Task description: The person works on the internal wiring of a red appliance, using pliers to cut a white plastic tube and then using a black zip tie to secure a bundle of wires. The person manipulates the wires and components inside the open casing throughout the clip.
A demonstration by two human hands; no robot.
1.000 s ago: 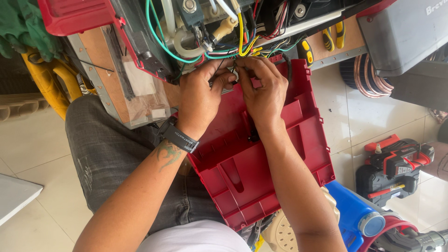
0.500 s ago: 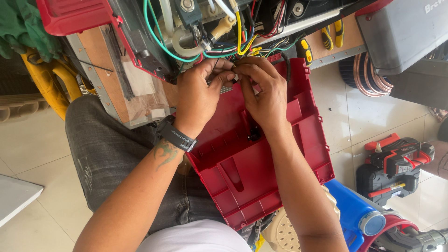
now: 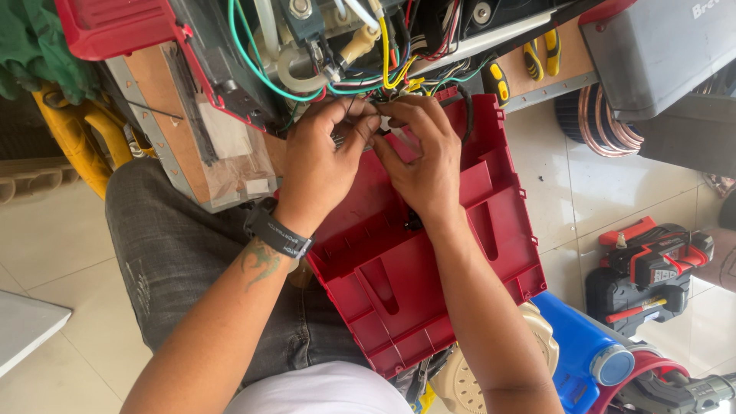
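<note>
Pinching thin black wire (image 3: 381, 123) between both hands: left hand (image 3: 326, 157) grip closed, right hand (image 3: 422, 153) grip closed on it.

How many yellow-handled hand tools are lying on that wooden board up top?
3: one black-and-yellow handle beside the red case's top corner, and two yellow handles farther right, possibly one pair of pliers. Their upper ends are hidden, so more may be out of sight.
</note>
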